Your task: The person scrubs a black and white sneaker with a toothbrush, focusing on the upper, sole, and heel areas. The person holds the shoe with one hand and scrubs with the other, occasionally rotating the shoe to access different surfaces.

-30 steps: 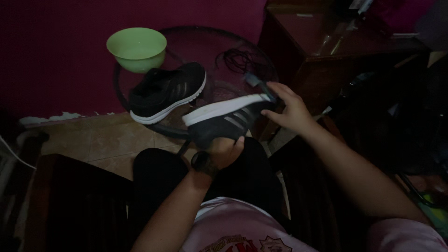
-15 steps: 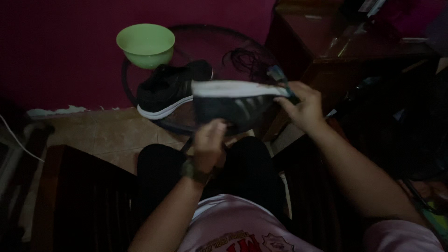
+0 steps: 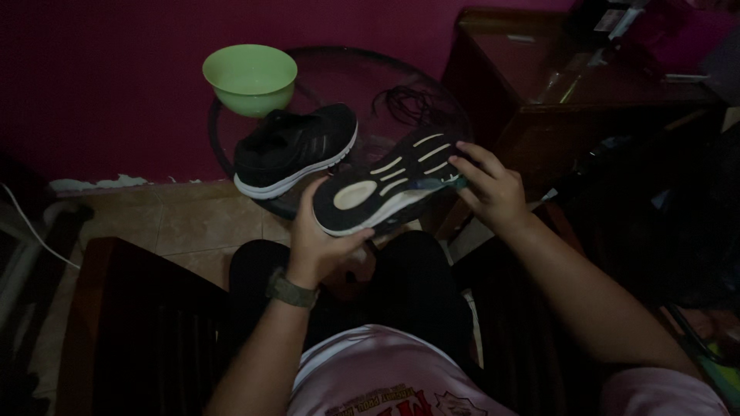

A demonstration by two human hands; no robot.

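Your left hand [image 3: 320, 235] cups the heel of a black shoe [image 3: 393, 185]; your right hand [image 3: 489, 189] pinches its toe. You hold it sole-up between both hands, above your lap. Risk: the right hand's fingertip grip looks light, so the toe could slip and drop. Sole: dark, with pale strips and a pale heel oval. Its mate [image 3: 297, 150] sits on the glass counter [image 3: 432, 100] beyond your hands, beside a green bowl [image 3: 250, 77].

Dim home room: magenta wall [image 3: 92, 85], tiled floor [image 3: 177, 223], round glass table [image 3: 362, 77] bearing green bowl [image 3: 250, 77], sneaker [image 3: 297, 150] and laces [image 3: 405, 100], dark wooden cabinet [image 3: 570, 92], cable [image 3: 31, 231] at left.
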